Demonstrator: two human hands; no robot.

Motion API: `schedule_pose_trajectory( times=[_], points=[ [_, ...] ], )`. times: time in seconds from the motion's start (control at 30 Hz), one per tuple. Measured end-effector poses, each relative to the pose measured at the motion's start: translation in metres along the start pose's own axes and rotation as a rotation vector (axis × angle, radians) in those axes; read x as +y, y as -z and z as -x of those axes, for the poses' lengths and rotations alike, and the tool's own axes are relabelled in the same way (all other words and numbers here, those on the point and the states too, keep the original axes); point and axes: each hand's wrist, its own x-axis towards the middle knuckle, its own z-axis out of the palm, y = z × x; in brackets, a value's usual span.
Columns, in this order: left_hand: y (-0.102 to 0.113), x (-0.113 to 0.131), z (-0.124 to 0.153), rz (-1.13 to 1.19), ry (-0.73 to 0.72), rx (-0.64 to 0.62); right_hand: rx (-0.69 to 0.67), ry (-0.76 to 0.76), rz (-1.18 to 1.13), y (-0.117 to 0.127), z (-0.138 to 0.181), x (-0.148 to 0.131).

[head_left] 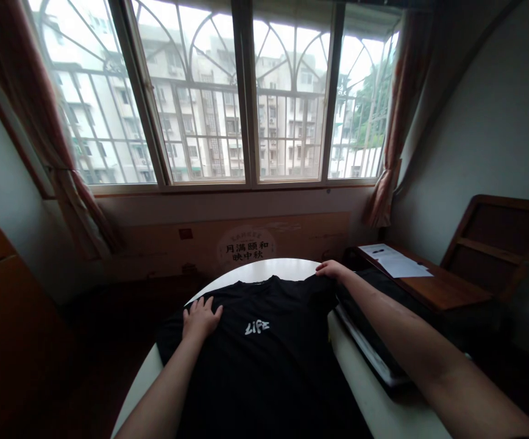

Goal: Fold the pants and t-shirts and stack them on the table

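1. black t-shirt [264, 372]: lies spread on the round white table [287, 266], neckline at the far side toward the window [287, 131], lower part running out of view at the bottom edge. small white print [256, 328] on the upper body, below the neckline.
2. left hand [202, 317]: palm down on the cloth near the left shoulder, fingers wide apart, gripping nothing.
3. right hand [332, 270]: at the right sleeve, by its far edge, fingers drawn together against the cloth. cannot tell if the fabric is pinched or only touched.
4. table: pale surface shows beyond the neckline and along both sides of the shirt.
5. right of the shirt, partly under the right forearm: a dark item with a whitish edge; exact kind unclear.
6. farther right: white papers [399, 263] on a reddish-brown wooden surface [461, 286].
7. behind the table: a tan panel [287, 235] with dark lettering, below the window. tied curtains [390, 164] hang at either side.
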Motion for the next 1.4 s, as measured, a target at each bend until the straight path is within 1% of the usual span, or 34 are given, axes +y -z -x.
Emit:
schedule_pose_trajectory(
  times=[0.13,0.27,0.33,0.4,0.47,0.6,0.7,0.77,0.83,0.93,1.0,1.07,1.13,1.17,1.23,1.33,1.4],
  points=[
    [0.000,0.000,0.000,-0.002,-0.004,0.015,0.100,0.071,0.135,0.009,0.011,0.004],
    [-0.001,0.000,0.000,0.010,-0.008,0.011,0.202,0.169,0.258,0.014,0.031,0.001],
    [-0.001,-0.001,-0.001,0.013,-0.009,0.015,0.233,0.182,0.293,0.015,0.043,-0.001],
    [-0.003,-0.001,-0.002,0.014,-0.008,0.020,0.231,0.165,0.316,0.016,0.056,0.001],
    [-0.004,-0.001,-0.003,0.015,-0.003,0.019,0.181,0.141,0.331,0.016,0.070,0.006],
    [-0.007,-0.001,-0.004,0.008,-0.009,0.039,0.037,0.120,0.340,0.011,0.105,0.020],
    [-0.008,-0.002,-0.005,0.004,-0.019,0.046,-0.023,0.152,0.337,0.000,0.138,0.014],
    [-0.009,-0.002,-0.005,0.000,-0.020,0.051,-0.037,0.262,0.276,-0.014,0.166,0.001],
    [-0.007,-0.001,-0.002,-0.012,-0.015,0.067,-0.073,0.431,0.172,-0.031,0.198,-0.017],
    [-0.003,0.004,0.006,-0.045,-0.004,0.138,-0.210,0.699,0.066,-0.060,0.247,-0.041],
    [0.001,0.011,0.015,-0.090,-0.032,0.212,-0.310,0.832,0.050,-0.078,0.274,-0.047],
    [0.006,0.017,0.023,-0.071,-0.058,0.246,-0.389,0.888,0.051,-0.092,0.292,-0.045],
    [0.013,0.016,0.029,0.017,-0.021,0.228,-0.430,0.885,0.055,-0.102,0.301,-0.036],
    [0.017,0.011,0.032,0.068,0.021,0.212,-0.435,0.877,0.065,-0.106,0.303,-0.031],
    [0.026,-0.011,0.036,0.134,0.123,0.198,-0.430,0.868,0.098,-0.112,0.302,-0.019],
    [0.037,-0.065,0.044,0.212,0.284,0.163,-0.431,0.899,0.136,-0.115,0.297,-0.010],
    [0.039,-0.103,0.051,0.284,0.384,0.110,-0.429,0.937,0.126,-0.115,0.295,-0.011]
  ],
)
